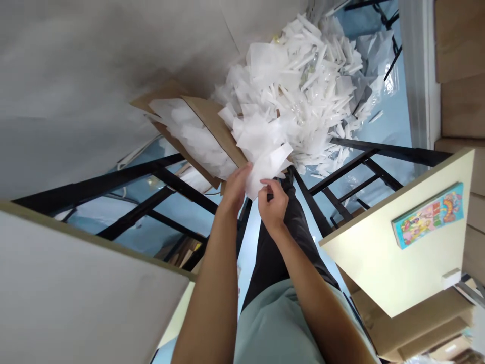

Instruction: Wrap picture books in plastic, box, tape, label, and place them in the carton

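My left hand (238,186) is closed on the near left edge of a bunch of thin white sheets (263,162), beside the flap of a cardboard box. At the right edge of these sheets, my right hand (273,201) has its fingers curled, with the thumb and forefinger pinching them. An open cardboard box (212,119) stands tilted just beyond my left hand, with more white sheets lying inside it. Past the sheets I hold, a large heap of loose white sheets and clear plastic bits (303,86) covers the floor against the wall.
A white tabletop (94,283) is at my left. To the right, a cream tabletop (394,242) bears a colourful booklet (428,215). Black metal table legs (182,187) stand on both sides. Cardboard boxes (460,101) are stacked far right, and others lie under the cream tabletop.
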Available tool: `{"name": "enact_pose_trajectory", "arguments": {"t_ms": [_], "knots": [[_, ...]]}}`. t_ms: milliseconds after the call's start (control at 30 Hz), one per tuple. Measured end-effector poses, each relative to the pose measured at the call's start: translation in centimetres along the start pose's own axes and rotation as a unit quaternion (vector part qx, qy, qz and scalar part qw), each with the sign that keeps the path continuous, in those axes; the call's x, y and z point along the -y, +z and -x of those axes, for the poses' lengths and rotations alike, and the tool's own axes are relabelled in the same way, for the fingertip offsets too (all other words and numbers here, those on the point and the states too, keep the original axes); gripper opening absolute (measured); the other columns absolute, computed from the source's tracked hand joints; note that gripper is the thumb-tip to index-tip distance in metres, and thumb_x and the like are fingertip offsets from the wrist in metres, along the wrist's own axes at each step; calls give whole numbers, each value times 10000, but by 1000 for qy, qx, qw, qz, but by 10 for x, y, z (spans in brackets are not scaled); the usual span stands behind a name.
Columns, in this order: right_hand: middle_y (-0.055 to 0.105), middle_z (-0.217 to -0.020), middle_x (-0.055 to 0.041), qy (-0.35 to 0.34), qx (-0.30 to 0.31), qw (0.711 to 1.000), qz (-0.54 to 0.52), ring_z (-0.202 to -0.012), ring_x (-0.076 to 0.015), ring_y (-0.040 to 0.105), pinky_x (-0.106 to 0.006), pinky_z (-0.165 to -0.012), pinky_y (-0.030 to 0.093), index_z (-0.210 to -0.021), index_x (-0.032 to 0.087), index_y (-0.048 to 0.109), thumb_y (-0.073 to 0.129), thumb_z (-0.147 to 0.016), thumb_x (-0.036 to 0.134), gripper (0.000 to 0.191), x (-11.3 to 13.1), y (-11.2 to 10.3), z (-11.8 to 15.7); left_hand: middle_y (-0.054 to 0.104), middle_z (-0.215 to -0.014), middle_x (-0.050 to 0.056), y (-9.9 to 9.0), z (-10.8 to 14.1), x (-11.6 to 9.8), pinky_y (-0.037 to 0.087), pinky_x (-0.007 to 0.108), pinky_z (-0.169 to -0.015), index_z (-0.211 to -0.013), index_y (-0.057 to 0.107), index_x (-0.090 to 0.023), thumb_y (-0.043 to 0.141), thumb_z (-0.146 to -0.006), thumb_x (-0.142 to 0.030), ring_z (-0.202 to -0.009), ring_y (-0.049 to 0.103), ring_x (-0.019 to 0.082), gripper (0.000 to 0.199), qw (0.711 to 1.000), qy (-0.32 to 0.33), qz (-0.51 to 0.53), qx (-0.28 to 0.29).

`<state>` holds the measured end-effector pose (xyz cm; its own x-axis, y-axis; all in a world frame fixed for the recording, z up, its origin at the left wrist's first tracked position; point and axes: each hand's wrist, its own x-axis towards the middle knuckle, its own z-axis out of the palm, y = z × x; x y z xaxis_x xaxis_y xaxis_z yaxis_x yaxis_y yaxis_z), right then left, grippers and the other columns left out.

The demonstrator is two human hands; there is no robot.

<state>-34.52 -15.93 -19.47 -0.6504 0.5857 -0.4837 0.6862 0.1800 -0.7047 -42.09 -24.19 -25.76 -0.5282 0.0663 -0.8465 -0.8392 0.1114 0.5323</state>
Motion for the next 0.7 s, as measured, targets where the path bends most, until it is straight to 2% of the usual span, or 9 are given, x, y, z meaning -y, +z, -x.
{"name": "enact_pose_trajectory", "arguments": {"t_ms": [67, 133, 267, 400, 500, 567, 700], "knots": [[799, -975, -67, -31, -27, 999, -33, -903, -214, 747, -347, -904, 634, -999, 246, 716, 564, -1029, 308, 167, 8, -18, 15, 825, -974, 92, -3, 15, -13, 643, 359, -924, -967, 802, -172, 925, -774, -580, -951, 784, 247, 468, 997, -36, 20, 71], [775, -906, -49, -31, -53, 997, -50, -847, -210, 731, -353, -867, 634, -948, 256, 689, 619, -1042, 425, 206, 16, -36, 26, 836, -983, 92, -3, 33, -28, 652, 366, -914, -984, 815, -177, 996, -689, -543, -959, 799, 262, 504, 993, -38, 27, 111], [755, -897, -25, 24, -111, 989, -95, -832, -198, 739, -337, -800, 642, -988, 267, 626, 710, -1019, 526, 274, 36, -75, 46, 855, -1030, 102, 4, 79, -64, 681, 427, -922, -1036, 822, -203, 1037, -642, -535, -1039, 819, 313, 559, 991, 14, 21, 132], [745, -898, -13, 22, -177, 975, -132, -810, -179, 738, -317, -754, 642, -1028, 264, 607, 732, -1019, 534, 298, 54, -124, 71, 864, -1102, 112, 22, 139, -102, 697, 487, -954, -1073, 829, -245, 1032, -658, -547, -1147, 815, 353, 552, 985, 43, -8, 168], [764, -917, -15, 13, -226, 966, -124, -792, -176, 735, -320, -741, 647, -1074, 266, 664, 742, -1019, 531, 282, 57, -167, 94, 857, -1211, 106, 47, 184, -121, 693, 519, -996, -1142, 840, -299, 1023, -681, -558, -1233, 793, 369, 559, 972, 52, -42, 224], [797, -995, -38, 11, -257, 960, -113, -831, -185, 753, -331, -759, 658, -1128, 274, 717, 746, -1023, 514, 264, 50, -195, 109, 852, -1242, 98, 71, 210, -124, 687, 527, -1015, -1175, 842, -314, 1011, -705, -564, -1259, 783, 372, 558, 961, 55, -76, 260], [826, -1118, -75, 26, -335, 937, -94, -909, -210, 781, -357, -800, 682, -1225, 281, 770, 735, -1031, 488, 286, 18, -248, 137, 864, -1164, 87, 138, 244, -104, 685, 482, -986, -1129, 847, -286, 951, -798, -566, -1181, 806, 346, 446, 936, 43, -143, 320]]}}
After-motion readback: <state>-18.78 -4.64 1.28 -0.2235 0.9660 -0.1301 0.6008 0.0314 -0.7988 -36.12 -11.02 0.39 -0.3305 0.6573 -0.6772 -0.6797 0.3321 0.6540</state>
